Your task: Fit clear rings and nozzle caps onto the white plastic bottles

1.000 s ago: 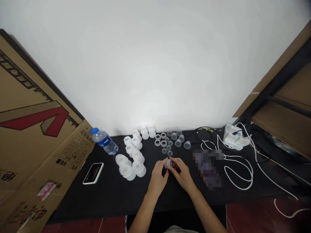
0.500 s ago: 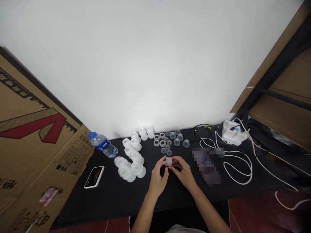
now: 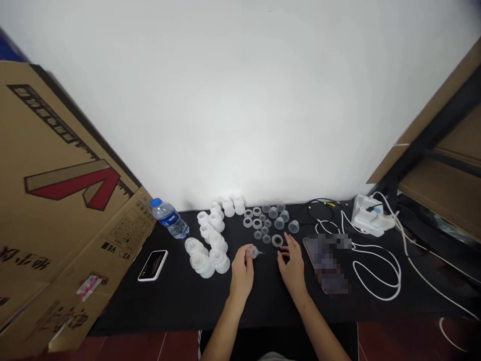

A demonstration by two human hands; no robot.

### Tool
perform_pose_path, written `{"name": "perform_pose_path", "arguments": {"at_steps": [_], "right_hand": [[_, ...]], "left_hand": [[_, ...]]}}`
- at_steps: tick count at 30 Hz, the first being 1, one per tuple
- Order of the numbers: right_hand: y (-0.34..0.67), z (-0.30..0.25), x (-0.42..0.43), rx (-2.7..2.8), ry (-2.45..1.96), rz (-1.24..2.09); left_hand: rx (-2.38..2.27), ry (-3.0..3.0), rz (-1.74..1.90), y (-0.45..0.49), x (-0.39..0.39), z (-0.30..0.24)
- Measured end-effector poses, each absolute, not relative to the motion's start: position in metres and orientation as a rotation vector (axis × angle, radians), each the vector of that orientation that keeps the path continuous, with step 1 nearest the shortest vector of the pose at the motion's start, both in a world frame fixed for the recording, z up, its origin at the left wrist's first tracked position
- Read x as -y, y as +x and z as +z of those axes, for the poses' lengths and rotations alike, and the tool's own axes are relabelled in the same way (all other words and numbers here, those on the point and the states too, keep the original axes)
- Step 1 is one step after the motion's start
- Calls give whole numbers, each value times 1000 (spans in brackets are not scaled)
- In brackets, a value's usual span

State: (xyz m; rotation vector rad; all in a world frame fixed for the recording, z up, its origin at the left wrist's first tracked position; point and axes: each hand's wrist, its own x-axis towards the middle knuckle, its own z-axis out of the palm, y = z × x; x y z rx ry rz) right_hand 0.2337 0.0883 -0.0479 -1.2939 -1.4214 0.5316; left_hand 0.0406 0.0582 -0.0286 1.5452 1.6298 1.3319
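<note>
My left hand is closed, pinching a small clear plastic piece with a thin pointed tip that sticks out to the right. My right hand is spread beside a translucent ring lying on the black table; the fingertips are very near its right edge, and whether they touch it I cannot tell. Behind the hands lie several more translucent rings and smaller round discs. Several clear dome-shaped caps stand to their right. White wide-necked plastic pieces are grouped left of my left hand.
A water bottle lies tilted by the cardboard box on the left, with a white-framed phone in front. On the right are a dark, partly blurred phone, white cables and a power strip. A white wall stands behind.
My hands have moved apart from the piece they both held. A ring now lies on the table by my right hand, which has opened; my left keeps the pointed piece. The view has shifted slightly.
</note>
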Motion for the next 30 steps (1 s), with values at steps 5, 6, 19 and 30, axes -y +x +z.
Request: {"name": "perform_pose_path", "arguments": {"at_steps": [5,6,19,30], "right_hand": [[238,-37,-86,1433,-1204,548],[237,-32,-87,1480,-1193,544],[99,62,-176,2571,-944,104],[112,40,-187,2219,-1055,293]], "left_hand": [[-1632,1641,1269,48,-54,-24],[-1637,1659,1259,49,-53,-22],[-1604,1894,1167,48,-53,-29],[-1638,1921,1154,48,-53,-25]]}}
